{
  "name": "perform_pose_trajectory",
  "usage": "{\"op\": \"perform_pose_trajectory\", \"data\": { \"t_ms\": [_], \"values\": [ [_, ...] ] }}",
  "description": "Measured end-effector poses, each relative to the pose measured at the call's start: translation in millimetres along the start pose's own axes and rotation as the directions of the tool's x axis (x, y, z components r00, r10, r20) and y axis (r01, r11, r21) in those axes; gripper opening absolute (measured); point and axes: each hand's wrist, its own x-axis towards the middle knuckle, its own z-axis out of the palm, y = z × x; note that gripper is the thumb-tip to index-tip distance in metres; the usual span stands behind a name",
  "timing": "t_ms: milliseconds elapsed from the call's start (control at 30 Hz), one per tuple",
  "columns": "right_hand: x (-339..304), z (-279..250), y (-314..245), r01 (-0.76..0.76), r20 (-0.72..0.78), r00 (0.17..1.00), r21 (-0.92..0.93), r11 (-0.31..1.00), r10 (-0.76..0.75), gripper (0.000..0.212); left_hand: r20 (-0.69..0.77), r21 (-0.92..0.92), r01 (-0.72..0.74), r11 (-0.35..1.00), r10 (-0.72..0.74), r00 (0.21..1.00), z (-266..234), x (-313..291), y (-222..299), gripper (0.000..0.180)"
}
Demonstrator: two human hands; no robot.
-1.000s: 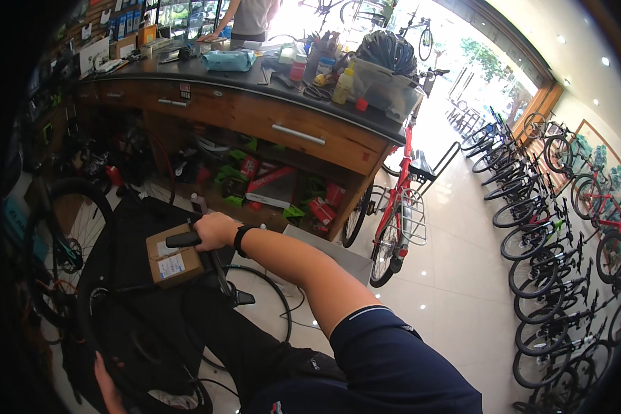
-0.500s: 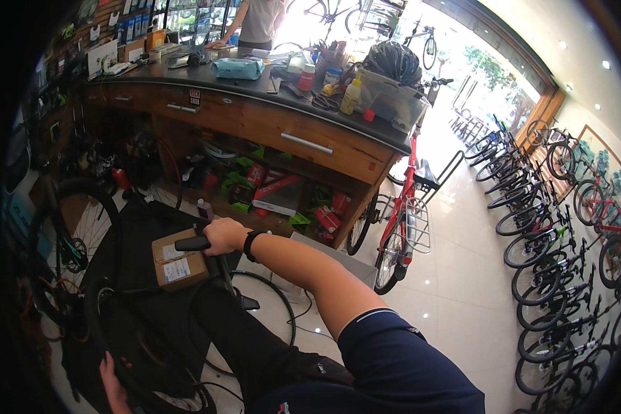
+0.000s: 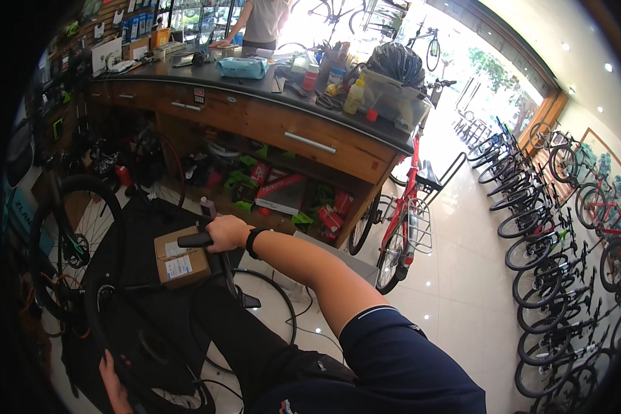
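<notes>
My right hand (image 3: 229,233) is closed around the black handle of what looks like a floor pump (image 3: 196,240). Its shaft runs down beside my leg to a dark foot on the floor. At the lower left, my left hand (image 3: 112,383) grips the black tire of a bicycle wheel (image 3: 101,324), with fingertips showing on the tire's far side. A taped cardboard box (image 3: 179,268) with white labels lies on a black mat (image 3: 145,221), just under the pump handle.
A wooden workbench (image 3: 255,114) with drawers crosses ahead, bearing bottles, tools and a helmet (image 3: 395,62). Behind it stands a person (image 3: 265,24). A red bicycle (image 3: 407,200) is parked at its right end. Bicycles (image 3: 531,262) line the right wall; another wheel (image 3: 76,241) stands left.
The view has shifted very slightly. Both hands keep their holds on the pump handle and the tire, with no clear movement of either.
</notes>
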Motion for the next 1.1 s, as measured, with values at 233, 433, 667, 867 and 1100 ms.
{"op": "perform_pose_trajectory", "data": {
  "t_ms": [233,433,667,867,1100],
  "values": [
    [4,0,-4,0.040,0.009,0.999,-0.010,0.999,-0.040,0.049,-0.261,0.505,-0.138,0.852,0.303,0.917,-17,4,-20,0.067],
    [0,-6,-6,0.001,0.064,0.998,0.011,1.000,-0.002,0.045,-0.151,0.795,-0.163,0.584,0.450,0.880,27,-45,17,0.066],
    [0,-3,-2,0.010,0.065,0.998,0.004,1.000,-0.011,0.045,-0.190,0.780,-0.126,0.613,0.423,0.886,36,-54,20,0.072],
    [2,0,-2,0.011,0.061,0.998,-0.011,1.000,-0.011,0.047,-0.208,0.785,-0.122,0.608,0.443,0.872,31,-51,19,0.071],
    [2,0,-5,0.018,0.067,0.998,0.000,1.000,-0.018,0.047,-0.194,0.800,-0.119,0.588,0.441,0.876,36,-51,21,0.072]
  ]
}}
